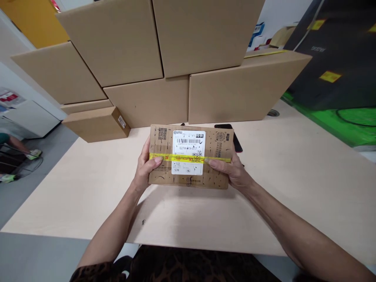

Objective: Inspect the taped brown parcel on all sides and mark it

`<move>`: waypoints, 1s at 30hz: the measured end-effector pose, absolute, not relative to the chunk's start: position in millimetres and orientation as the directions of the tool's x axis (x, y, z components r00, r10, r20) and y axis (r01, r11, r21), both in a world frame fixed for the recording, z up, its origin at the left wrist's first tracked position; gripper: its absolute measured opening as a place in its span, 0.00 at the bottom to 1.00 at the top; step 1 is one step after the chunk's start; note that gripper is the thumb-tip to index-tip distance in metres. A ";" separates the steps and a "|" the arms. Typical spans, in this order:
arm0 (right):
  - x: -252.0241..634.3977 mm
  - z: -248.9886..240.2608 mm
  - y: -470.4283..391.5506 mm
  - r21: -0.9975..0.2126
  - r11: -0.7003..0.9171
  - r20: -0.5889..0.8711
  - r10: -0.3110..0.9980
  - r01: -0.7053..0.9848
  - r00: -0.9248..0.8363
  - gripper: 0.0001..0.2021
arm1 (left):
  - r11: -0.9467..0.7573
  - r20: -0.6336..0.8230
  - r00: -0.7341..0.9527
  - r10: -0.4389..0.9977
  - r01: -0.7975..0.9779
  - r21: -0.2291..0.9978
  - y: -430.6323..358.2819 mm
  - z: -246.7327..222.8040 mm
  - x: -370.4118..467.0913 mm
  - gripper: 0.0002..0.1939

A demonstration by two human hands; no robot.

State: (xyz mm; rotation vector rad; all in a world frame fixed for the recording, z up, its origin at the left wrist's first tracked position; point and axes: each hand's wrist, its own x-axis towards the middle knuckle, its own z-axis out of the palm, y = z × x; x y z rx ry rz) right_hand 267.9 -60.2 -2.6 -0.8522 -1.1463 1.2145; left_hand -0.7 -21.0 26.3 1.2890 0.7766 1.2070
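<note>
Held up over the table is a brown cardboard parcel (217, 174), its labelled face turned towards me. A white shipping label (188, 137) with a barcode sits mid-face, and a strip of yellow tape (219, 159) with red print runs across it. My left hand (146, 162) grips the parcel's left end, thumb over the tape. On the right end, my right hand (235, 168) is closed the same way, thumb near the label's edge. The fingers of both hands are hidden behind the parcel. A black phone-like slab (238, 141) lies on the table behind it, partly covered.
Large cardboard boxes (147, 100) are stacked along the table's (293, 188) back edge. A smaller carton (94, 125) stands at the back left. To the right are a dark case (323, 74) and a green surface (346, 125). Another person's leg (19, 145) shows far left.
</note>
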 end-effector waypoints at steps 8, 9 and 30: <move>269.1 -14.3 -60.9 -0.848 0.394 0.454 0.885 0.356 0.101 0.53 | -0.171 0.218 0.163 0.962 -0.262 0.950 -25.7 17.6 6.6 0.46; 268.7 -16.8 -60.8 -0.764 0.426 0.534 0.839 0.485 0.104 0.51 | -0.172 0.218 0.163 0.962 -0.256 0.951 -26.6 17.4 7.1 0.47; 279.7 -18.0 -52.7 -0.518 0.493 0.705 0.709 0.698 0.023 0.44 | -0.202 0.235 0.175 0.956 -0.188 0.961 -33.1 21.0 9.1 0.50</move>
